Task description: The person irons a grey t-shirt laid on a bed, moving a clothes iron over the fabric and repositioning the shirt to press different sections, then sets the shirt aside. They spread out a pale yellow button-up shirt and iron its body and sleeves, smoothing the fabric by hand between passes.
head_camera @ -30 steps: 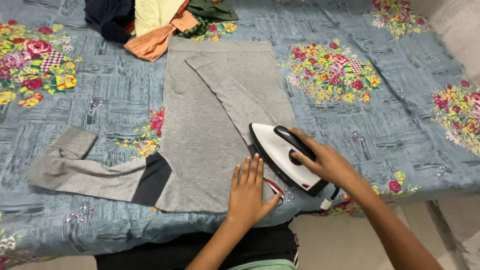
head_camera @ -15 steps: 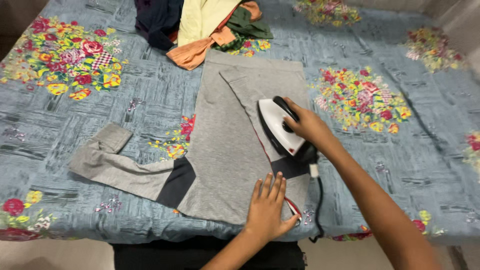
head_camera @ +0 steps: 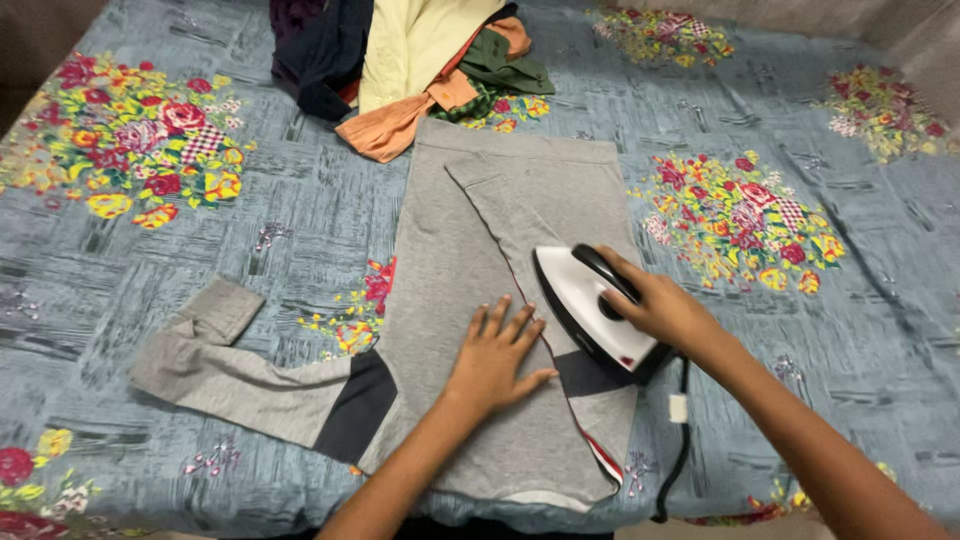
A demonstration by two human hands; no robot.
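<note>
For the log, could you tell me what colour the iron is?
White body with a black handle: the iron, held by the right hand, clearest in the head view.

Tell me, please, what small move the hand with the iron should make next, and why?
Probably slide the iron further up the grey trousers. The right hand grips its handle with the tip pointing that way, unpressed cloth lies ahead, and the left hand lies flat beside it, holding the fabric.

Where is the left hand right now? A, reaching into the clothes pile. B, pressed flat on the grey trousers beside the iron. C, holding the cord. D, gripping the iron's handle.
B: the left hand lies palm-down, fingers spread, on the grey trousers, just beside the iron that the right hand grips.
</note>
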